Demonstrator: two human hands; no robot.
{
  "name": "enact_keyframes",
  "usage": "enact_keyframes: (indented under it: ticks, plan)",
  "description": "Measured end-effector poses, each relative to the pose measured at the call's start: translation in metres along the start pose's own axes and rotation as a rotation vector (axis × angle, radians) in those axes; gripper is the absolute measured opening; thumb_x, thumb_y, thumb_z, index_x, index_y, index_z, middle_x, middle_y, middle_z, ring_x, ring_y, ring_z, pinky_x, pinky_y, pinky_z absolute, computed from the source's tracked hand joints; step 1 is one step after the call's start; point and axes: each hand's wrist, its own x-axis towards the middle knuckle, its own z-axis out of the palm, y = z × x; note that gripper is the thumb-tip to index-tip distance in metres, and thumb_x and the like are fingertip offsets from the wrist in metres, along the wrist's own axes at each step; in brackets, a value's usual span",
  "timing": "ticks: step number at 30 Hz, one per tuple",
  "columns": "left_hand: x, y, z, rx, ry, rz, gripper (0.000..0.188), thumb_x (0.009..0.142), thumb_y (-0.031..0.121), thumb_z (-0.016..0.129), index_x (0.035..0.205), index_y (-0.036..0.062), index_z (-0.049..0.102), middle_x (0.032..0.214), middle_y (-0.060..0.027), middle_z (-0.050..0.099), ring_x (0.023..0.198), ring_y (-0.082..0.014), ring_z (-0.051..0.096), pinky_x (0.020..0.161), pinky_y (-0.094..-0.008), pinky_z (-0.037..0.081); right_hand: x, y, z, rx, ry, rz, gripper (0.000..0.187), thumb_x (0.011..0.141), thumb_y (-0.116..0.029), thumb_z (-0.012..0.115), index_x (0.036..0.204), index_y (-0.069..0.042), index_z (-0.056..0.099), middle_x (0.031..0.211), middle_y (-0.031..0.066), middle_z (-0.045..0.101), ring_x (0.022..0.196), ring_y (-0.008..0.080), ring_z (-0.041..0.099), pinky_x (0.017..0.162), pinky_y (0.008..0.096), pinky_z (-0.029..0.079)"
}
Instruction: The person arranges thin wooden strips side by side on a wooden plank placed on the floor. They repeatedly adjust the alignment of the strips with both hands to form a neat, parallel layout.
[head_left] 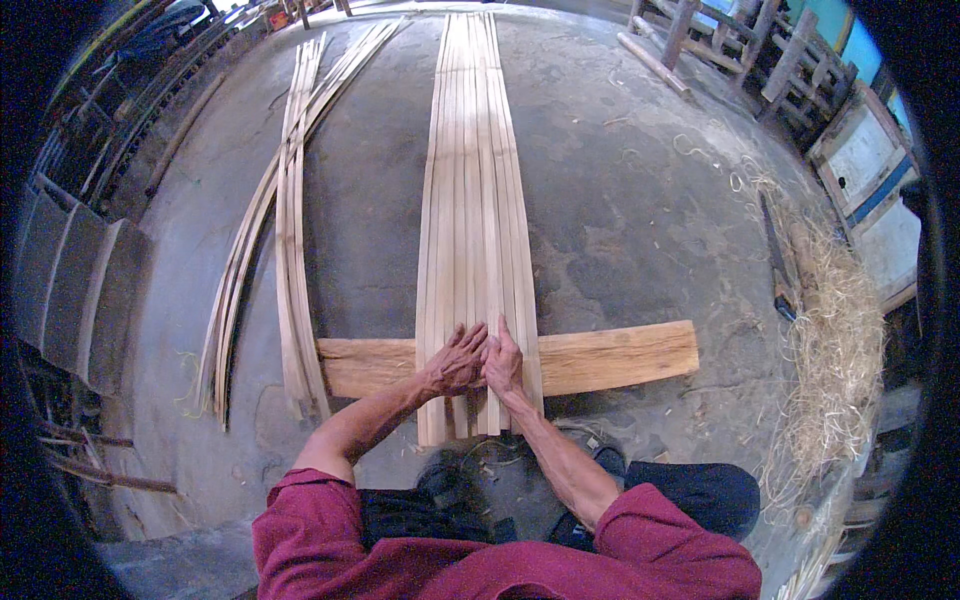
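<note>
Several long pale split-bamboo strips (pixel 465 230) lie side by side, running from near my feet to the far end of the floor. Their near ends rest across a wooden board (pixel 620 357) set crosswise. My left hand (pixel 458 358) lies flat on the strips with its fingers stretched out. Right beside it, my right hand (pixel 504 362) presses on the strips, one finger extended along them; its other fingers are partly hidden. The two hands touch or nearly touch at the fingertips. Under them, the strips' near ends fan slightly unevenly past the board.
Left of the board, two loose bundles of strips (pixel 288 220) cross each other on the concrete floor (pixel 630 250). A heap of thin shavings (pixel 835 340) spreads along the right, with a dark-bladed tool (pixel 778 260) beside it. Concrete steps (pixel 90 290) stand at left, a log fence (pixel 745 45) at far right.
</note>
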Motion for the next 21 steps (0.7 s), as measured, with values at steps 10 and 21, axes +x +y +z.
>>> enact_keyframes:
  ticks: [10,21]
  plan:
    - [-0.002,0.004,-0.004,-0.117,0.073,-0.076,0.091,0.07,0.059,0.049,0.129,-0.0025,0.019,0.137,-0.0176,0.016,0.128,-0.033,0.011,0.102,-0.0496,0.009,0.017,-0.021,-0.024,-0.323,0.041,-0.01,0.048,0.082,-0.012,0.04,0.127,0.0,0.03,0.064,0.0215,0.055,0.049,0.0286,0.054,0.047,0.0376,0.045]
    - [0.0,-0.001,0.002,-0.047,0.16,-0.079,0.087,0.069,0.057,0.052,0.127,-0.001,0.026,0.135,-0.0179,0.021,0.124,-0.0347,0.02,0.101,-0.0482,0.015,-0.003,-0.007,-0.02,0.089,-0.091,0.12,0.049,0.086,-0.012,0.037,0.131,-0.005,0.023,0.053,0.0033,0.046,0.039,0.01,0.044,0.035,0.0252,0.04]
